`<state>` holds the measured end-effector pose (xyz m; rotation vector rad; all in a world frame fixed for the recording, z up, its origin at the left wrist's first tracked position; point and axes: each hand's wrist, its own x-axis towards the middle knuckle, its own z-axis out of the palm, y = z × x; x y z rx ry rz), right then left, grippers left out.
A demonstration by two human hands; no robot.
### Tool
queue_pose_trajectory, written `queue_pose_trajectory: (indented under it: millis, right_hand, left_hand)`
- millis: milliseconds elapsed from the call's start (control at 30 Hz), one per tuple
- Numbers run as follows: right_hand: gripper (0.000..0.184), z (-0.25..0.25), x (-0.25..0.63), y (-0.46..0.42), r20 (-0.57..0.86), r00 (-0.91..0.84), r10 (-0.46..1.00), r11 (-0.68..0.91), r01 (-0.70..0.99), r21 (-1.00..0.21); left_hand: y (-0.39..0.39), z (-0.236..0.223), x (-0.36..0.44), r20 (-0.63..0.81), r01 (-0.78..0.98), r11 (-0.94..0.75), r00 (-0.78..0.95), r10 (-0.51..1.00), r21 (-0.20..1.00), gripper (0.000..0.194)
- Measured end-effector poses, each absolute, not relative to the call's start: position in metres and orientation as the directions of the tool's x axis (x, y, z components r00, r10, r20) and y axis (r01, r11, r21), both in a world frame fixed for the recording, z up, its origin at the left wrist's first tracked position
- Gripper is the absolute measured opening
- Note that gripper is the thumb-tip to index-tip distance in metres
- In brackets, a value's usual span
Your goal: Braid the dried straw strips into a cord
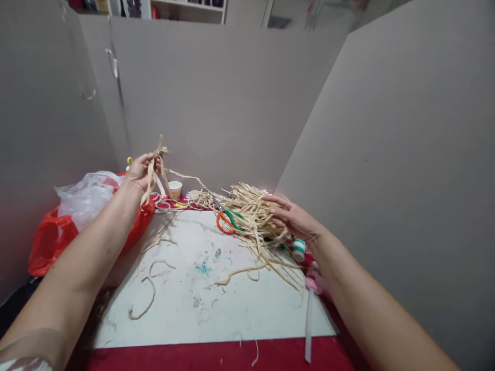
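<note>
Beside the loose pale straw pile (257, 219), the half-open right hand (294, 219) is nearer; left of it, the left hand (145, 170) pinches knotted straw strips (161, 151).

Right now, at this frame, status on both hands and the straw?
Left hand: raised, gripping knotted pale straw strands. Right hand: open on loose tan straw pile. Scissors with orange and green handles lie against pile's left edge.
</note>
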<state>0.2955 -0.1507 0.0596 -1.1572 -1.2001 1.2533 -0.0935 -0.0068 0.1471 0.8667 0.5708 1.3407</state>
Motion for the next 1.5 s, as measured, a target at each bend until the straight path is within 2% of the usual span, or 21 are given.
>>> queue_pose_trajectory:
  millis: [67, 133, 200, 233, 267, 333, 400, 500, 633, 733, 800, 933, 1000, 1100, 1167, 1333, 1500]
  right_hand:
    - [0.052, 0.063, 0.305, -0.145, 0.0, 0.058, 0.998, -0.004, 0.064, -0.998]
    - [0.044, 0.068, 0.304, -0.139, 0.048, 0.137, 0.989, 0.008, 0.278, -0.961]
    - [0.034, 0.076, 0.29, -0.137, 0.218, 0.223, 0.95, 0.089, 0.476, -0.875]
    - [0.031, 0.08, 0.279, -0.137, 0.333, 0.282, 0.9, 0.155, 0.506, -0.849]
    - [0.029, 0.086, 0.265, -0.138, 0.378, 0.3, 0.876, 0.214, 0.46, -0.861]
    - [0.029, 0.097, 0.235, -0.141, 0.304, 0.252, 0.919, 0.263, 0.184, -0.947]
    - [0.031, 0.107, 0.207, -0.144, 0.231, 0.146, 0.962, 0.239, -0.04, -0.97]
    - [0.031, 0.113, 0.182, -0.147, 0.15, -0.018, 0.989, 0.145, -0.154, -0.977]
    - [0.028, 0.106, 0.174, -0.15, 0.066, -0.2, 0.978, 0.029, -0.186, -0.982]
    - [0.025, 0.104, 0.173, -0.153, 0.089, -0.249, 0.964, 0.039, -0.2, -0.979]
    - [0.026, 0.106, 0.174, -0.154, 0.131, -0.193, 0.972, 0.088, -0.214, -0.973]
    - [0.028, 0.114, 0.181, -0.15, 0.249, -0.012, 0.969, 0.244, -0.145, -0.959]
    - [0.027, 0.117, 0.185, -0.145, 0.291, 0.023, 0.956, 0.292, -0.114, -0.95]
    - [0.03, 0.12, 0.185, -0.139, 0.282, 0.012, 0.959, 0.281, -0.123, -0.952]
    - [0.032, 0.119, 0.181, -0.136, 0.272, -0.021, 0.962, 0.267, -0.123, -0.956]
    - [0.038, 0.113, 0.171, -0.133, 0.319, -0.057, 0.946, 0.314, -0.071, -0.947]
    - [0.039, 0.108, 0.173, -0.138, 0.348, -0.067, 0.935, 0.322, -0.246, -0.914]
  left_hand:
    - [-0.012, 0.139, -0.091, 0.122, -0.628, 0.03, 0.197, 0.973, 0.778, 0.008]
    - [-0.02, 0.13, -0.084, 0.15, -0.583, 0.025, 0.25, 0.957, 0.812, 0.005]
    - [-0.03, 0.122, -0.073, 0.214, -0.494, -0.032, 0.316, 0.924, 0.869, 0.002]
    - [-0.036, 0.119, -0.066, 0.238, -0.449, -0.058, 0.357, 0.903, 0.892, 0.004]
    - [-0.042, 0.117, -0.059, 0.254, -0.411, -0.078, 0.394, 0.883, 0.908, 0.006]
    - [-0.057, 0.114, -0.046, 0.269, -0.353, -0.106, 0.453, 0.85, 0.93, 0.009]
    - [-0.072, 0.114, -0.035, 0.265, -0.301, -0.12, 0.504, 0.822, 0.946, 0.009]
    - [-0.091, 0.114, -0.025, 0.251, -0.233, -0.139, 0.567, 0.785, 0.962, 0.008]
    - [-0.099, 0.111, -0.024, 0.27, -0.163, -0.216, 0.626, 0.732, 0.963, 0.009]
    - [-0.098, 0.11, -0.025, 0.27, -0.128, -0.249, 0.656, 0.705, 0.96, 0.011]
    - [-0.098, 0.112, -0.024, 0.278, -0.099, -0.283, 0.652, 0.706, 0.954, 0.011]
    - [-0.096, 0.121, -0.019, 0.375, -0.045, -0.411, 0.509, 0.775, 0.91, 0.009]
    - [-0.094, 0.126, -0.015, 0.318, -0.056, -0.334, 0.49, 0.812, 0.941, 0.008]
    - [-0.092, 0.13, -0.006, 0.152, -0.097, -0.118, 0.547, 0.823, 0.988, 0.013]
    - [-0.091, 0.129, 0.001, 0.119, -0.132, -0.053, 0.557, 0.822, 0.99, 0.012]
    - [-0.091, 0.122, 0.012, 0.187, -0.201, -0.1, 0.484, 0.855, 0.975, 0.013]
    - [-0.092, 0.12, 0.014, 0.2, -0.237, -0.092, 0.486, 0.851, 0.967, 0.01]
